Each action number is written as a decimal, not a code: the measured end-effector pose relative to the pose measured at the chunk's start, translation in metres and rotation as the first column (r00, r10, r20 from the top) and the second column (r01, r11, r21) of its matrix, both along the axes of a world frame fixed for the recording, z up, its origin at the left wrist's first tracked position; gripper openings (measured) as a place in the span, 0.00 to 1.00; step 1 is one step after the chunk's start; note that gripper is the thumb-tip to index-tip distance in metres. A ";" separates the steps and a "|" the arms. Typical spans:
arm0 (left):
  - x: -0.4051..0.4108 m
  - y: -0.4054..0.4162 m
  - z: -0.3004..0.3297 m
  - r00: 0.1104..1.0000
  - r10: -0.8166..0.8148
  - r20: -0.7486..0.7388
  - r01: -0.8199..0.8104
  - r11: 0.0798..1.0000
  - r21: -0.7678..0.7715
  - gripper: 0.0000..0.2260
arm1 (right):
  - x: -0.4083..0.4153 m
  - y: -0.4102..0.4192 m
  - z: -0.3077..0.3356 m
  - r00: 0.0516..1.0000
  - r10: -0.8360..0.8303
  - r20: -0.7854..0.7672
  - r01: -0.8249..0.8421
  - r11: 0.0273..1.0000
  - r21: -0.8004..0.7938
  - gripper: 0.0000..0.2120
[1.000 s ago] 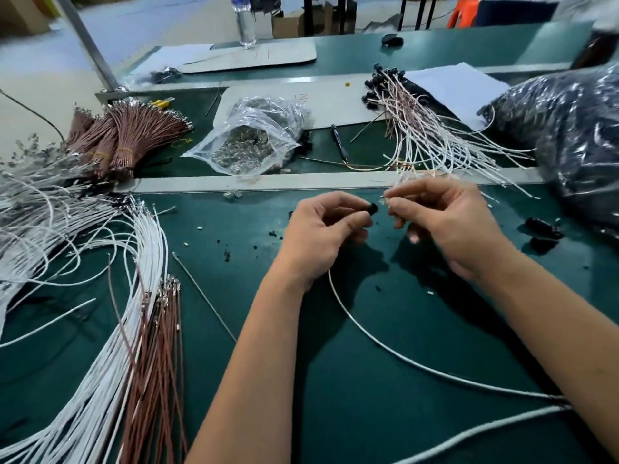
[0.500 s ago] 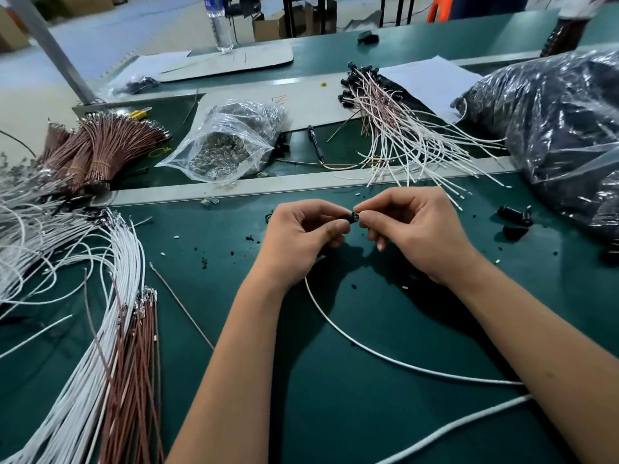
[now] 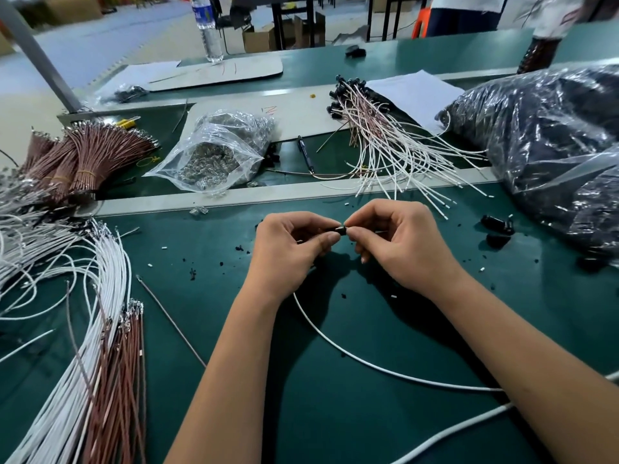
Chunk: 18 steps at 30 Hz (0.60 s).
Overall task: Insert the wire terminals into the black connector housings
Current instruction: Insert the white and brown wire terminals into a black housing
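My left hand [image 3: 288,249] pinches a small black connector housing [image 3: 336,228] between thumb and forefinger above the green mat. My right hand [image 3: 402,242] meets it fingertip to fingertip and pinches something at the housing's right end, but my fingers hide what it is. A white wire [image 3: 368,361] curves from under my left hand down and off to the right. A second white wire [image 3: 469,426] lies at the lower right. Loose white and brown wires with terminals [image 3: 110,329] lie in a sheaf at the left.
Finished wires with black housings [image 3: 378,135] are piled behind the grey rail [image 3: 301,192]. A clear bag of metal terminals [image 3: 214,155] and bundled brown wires [image 3: 83,159] sit at the back left. A big plastic bag of black parts [image 3: 552,145] fills the right. Loose black housings [image 3: 495,226] lie nearby.
My right hand's fingertips have closed in against the housing; a second ago they stood a little apart from it. The camera tilted, so the hands sit lower in view.
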State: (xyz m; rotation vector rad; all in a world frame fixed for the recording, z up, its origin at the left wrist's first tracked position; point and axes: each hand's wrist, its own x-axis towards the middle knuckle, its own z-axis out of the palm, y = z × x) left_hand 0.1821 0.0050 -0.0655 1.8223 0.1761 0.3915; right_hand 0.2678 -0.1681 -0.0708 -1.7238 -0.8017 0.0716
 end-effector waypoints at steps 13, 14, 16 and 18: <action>-0.003 0.002 0.005 0.997 -0.079 -0.020 0.078 0.995 -0.058 0.05 | -0.004 0.000 0.003 0.989 0.109 -0.099 -0.108 0.994 0.019 0.04; -0.003 0.002 0.005 0.997 -0.080 -0.017 0.079 0.994 -0.076 0.05 | -0.004 0.000 0.003 0.988 0.109 -0.110 -0.107 0.994 0.029 0.04; -0.003 0.001 0.005 0.996 -0.090 -0.017 0.087 0.987 -0.133 0.05 | -0.004 0.000 0.003 0.982 0.120 -0.144 -0.111 0.992 0.065 0.03; -0.004 0.001 0.005 0.994 -0.104 -0.022 0.098 0.979 -0.180 0.04 | -0.004 0.000 0.005 0.979 0.132 -0.155 -0.120 0.989 0.081 0.03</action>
